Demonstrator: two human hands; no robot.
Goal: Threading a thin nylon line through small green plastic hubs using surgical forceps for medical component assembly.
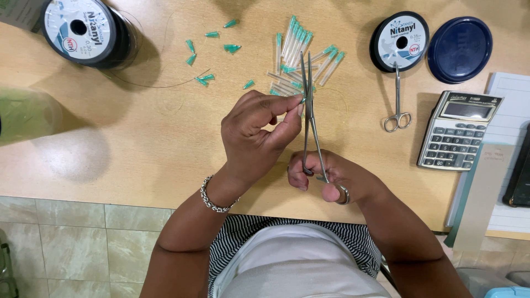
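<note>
My right hand [326,179] grips the ring handles of long steel forceps [309,105], whose thin jaws point away from me and stand slightly apart. My left hand [256,135] pinches a tiny teal-tipped piece [302,101] between thumb and forefinger, right against the forceps' shaft. Both hands hover over the near middle of the wooden table [143,149]. Beyond the forceps tips lies a pile of clear tubes with teal ends [298,58].
Loose teal caps [210,47] are scattered at the back. Large line spools [83,27] stand far left, a smaller spool [400,40] and a dark blue lid [460,48] far right. Small scissors [397,105], a calculator [458,129] and a notepad [510,110] lie right.
</note>
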